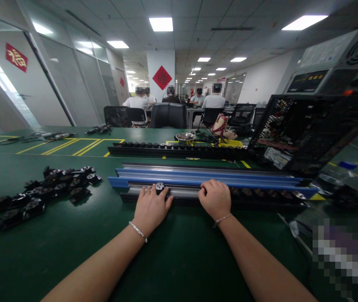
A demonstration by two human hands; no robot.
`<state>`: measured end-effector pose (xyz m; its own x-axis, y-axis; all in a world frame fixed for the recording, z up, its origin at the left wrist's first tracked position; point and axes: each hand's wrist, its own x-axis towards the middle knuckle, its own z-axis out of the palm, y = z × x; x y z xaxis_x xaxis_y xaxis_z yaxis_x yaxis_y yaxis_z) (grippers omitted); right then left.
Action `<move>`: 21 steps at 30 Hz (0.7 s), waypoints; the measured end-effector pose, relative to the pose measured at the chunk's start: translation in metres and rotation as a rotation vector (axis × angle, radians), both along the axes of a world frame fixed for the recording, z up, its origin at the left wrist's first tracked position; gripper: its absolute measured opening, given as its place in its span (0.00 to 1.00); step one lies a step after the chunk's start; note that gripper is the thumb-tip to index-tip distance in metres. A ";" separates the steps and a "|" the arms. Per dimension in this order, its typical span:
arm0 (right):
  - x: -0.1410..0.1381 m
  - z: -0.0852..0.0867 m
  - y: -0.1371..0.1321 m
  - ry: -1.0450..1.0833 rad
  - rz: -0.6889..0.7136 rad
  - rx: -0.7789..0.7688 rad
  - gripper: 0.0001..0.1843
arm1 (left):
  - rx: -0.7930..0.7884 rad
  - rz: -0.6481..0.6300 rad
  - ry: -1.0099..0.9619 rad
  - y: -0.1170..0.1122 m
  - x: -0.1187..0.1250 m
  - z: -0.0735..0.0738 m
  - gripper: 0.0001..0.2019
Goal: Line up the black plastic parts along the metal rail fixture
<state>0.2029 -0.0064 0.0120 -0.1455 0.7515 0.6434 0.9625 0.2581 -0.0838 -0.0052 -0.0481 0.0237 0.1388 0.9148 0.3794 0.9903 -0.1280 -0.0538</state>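
Across the green table [179, 251], seen from the head camera, both of my hands are on the long grey rail [185, 193] that lies just in front of the blue rails [210, 176]. My left hand [151, 208] lies palm down with its fingers [147, 191] closed lightly round a small black piece [160, 187], which sits on top of the rail near its left end, pinched between forefinger and thumb. My right hand [215, 200] is further along the same rail, its fingers curled down onto the top edge; whether they grip the rail or merely press on it I cannot tell, since the knuckles hide what is under them. To the right of that hand a row of like pieces already sits along the rail. As I judge it, the work is setting this piece into the rail, and doing it well means holding the rail firm with the right hand so it cannot slide on the mat, holding the piece level and square to the rail, and pressing straight down, not from one corner, so it does not tip or jam. A heap of loose black pieces [56, 184] lies to my left, well apart from the rail. Behind the blue rails lies a second black rail [179, 150] filled with pieces, a metal bowl [185, 136] beyond it, and an open computer case [307, 134] on the right. People sit at desks far back.
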 end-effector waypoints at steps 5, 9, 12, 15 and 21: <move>0.001 -0.001 0.000 0.012 0.013 -0.001 0.07 | -0.011 -0.011 -0.003 0.000 -0.002 0.003 0.23; 0.001 -0.001 0.000 0.023 0.018 -0.007 0.08 | -0.008 -0.017 0.002 0.001 -0.003 0.003 0.23; 0.001 -0.001 0.000 0.034 0.022 -0.005 0.08 | -0.011 -0.016 0.004 0.001 -0.003 0.003 0.23; 0.001 0.001 0.000 0.045 0.030 -0.003 0.09 | -0.003 -0.014 0.016 0.002 -0.004 0.003 0.23; 0.000 0.001 0.001 0.071 0.039 0.017 0.08 | 0.003 -0.011 0.034 0.005 -0.007 -0.003 0.23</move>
<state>0.2033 -0.0050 0.0131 -0.1281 0.7354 0.6654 0.9435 0.2972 -0.1468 -0.0121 -0.0432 0.0209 0.1616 0.9119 0.3773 0.9865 -0.1387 -0.0874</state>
